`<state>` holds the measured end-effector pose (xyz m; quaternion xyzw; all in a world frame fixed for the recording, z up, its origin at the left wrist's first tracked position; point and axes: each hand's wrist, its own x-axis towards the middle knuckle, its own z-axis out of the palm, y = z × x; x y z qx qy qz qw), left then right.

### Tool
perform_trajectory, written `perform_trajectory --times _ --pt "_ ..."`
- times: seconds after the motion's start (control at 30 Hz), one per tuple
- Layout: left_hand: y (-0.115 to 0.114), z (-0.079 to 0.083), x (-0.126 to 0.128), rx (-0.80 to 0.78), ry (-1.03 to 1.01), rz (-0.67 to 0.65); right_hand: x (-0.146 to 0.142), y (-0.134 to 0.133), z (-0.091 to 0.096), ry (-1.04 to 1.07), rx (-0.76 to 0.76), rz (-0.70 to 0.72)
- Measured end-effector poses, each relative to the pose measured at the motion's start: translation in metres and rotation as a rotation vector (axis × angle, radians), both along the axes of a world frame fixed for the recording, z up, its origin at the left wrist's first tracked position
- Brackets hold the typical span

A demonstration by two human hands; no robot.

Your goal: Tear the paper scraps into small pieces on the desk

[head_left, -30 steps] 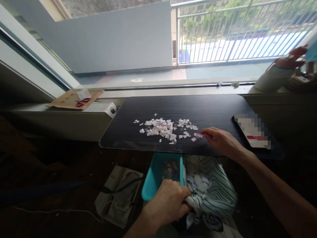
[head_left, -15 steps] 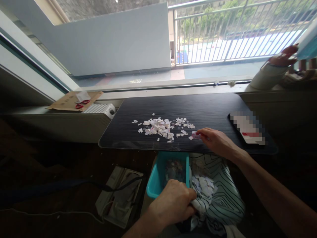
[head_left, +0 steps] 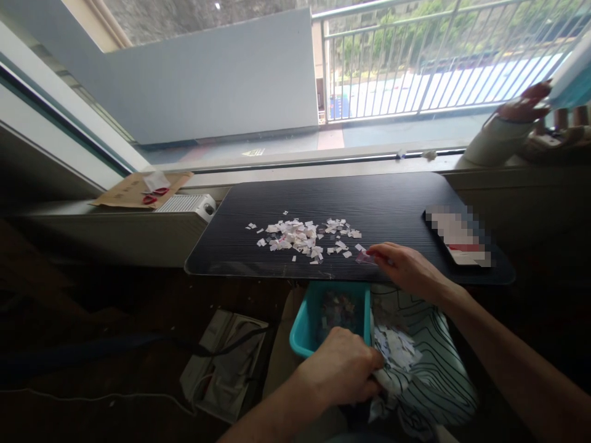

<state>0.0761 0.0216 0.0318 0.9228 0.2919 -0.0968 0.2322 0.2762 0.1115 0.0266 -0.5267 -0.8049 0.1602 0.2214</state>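
Note:
My right hand (head_left: 409, 271) reaches over the front of the dark table, thumb and fingertips pinched on a thin, see-through purplish plastic piece (head_left: 365, 258). Just left of it lies a spread pile of small white paper scraps (head_left: 295, 236). Below the table edge, my left hand (head_left: 342, 368) is closed on the gathered edge of a pale bag with black wavy lines (head_left: 450, 369); some of its fingers are hidden. White paper scraps (head_left: 398, 347) lie in the bag's opening. Against the bag stands a turquoise basket (head_left: 301, 335) with small clear-looking pieces inside, partly behind my left hand.
A phone-like slab (head_left: 457, 240), partly pixelated, lies on the right of the black table (head_left: 369, 197). Red-handled scissors (head_left: 154, 195) rest on a brown envelope (head_left: 124, 189) on the left sill. An open box (head_left: 226, 363) sits on the floor. A white vase-like object (head_left: 492, 141) stands at right.
My left hand, the basket and the bag have shifted to the right. My right hand has barely moved; the plastic piece now lies lower and flatter at its fingertips.

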Motion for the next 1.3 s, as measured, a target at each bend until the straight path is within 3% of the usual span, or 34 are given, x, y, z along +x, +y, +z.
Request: perform_trajectory --times 0.13,0.3,0.43,0.6,0.77,1.0,1.2,1.3 --pt "0.004 0.000 0.009 0.026 -0.009 -0.045 0.000 0.000 -0.001 -0.008 0.021 -0.049" --pt "0.008 0.000 0.014 0.037 -0.015 -0.092 -0.002 0.000 0.000 0.006 -0.020 0.014" --pt "0.011 0.000 0.015 0.049 -0.017 -0.097 -0.006 0.000 0.000 0.002 0.010 -0.045" --pt "0.012 0.001 0.015 0.039 -0.003 -0.102 -0.007 -0.005 0.001 0.022 -0.051 0.050" --pt "0.013 -0.001 0.015 0.059 -0.031 -0.099 -0.008 -0.009 0.002 0.037 -0.056 -0.007" --pt "0.015 0.001 0.013 0.027 -0.024 -0.093 -0.010 -0.022 0.006 0.088 -0.099 0.080" --pt "0.015 0.001 0.007 0.019 -0.026 -0.052 -0.019 0.007 0.010 0.032 0.005 0.016" --pt "0.013 0.000 0.001 0.011 -0.022 -0.018 -0.025 0.018 0.008 -0.026 -0.013 0.018"
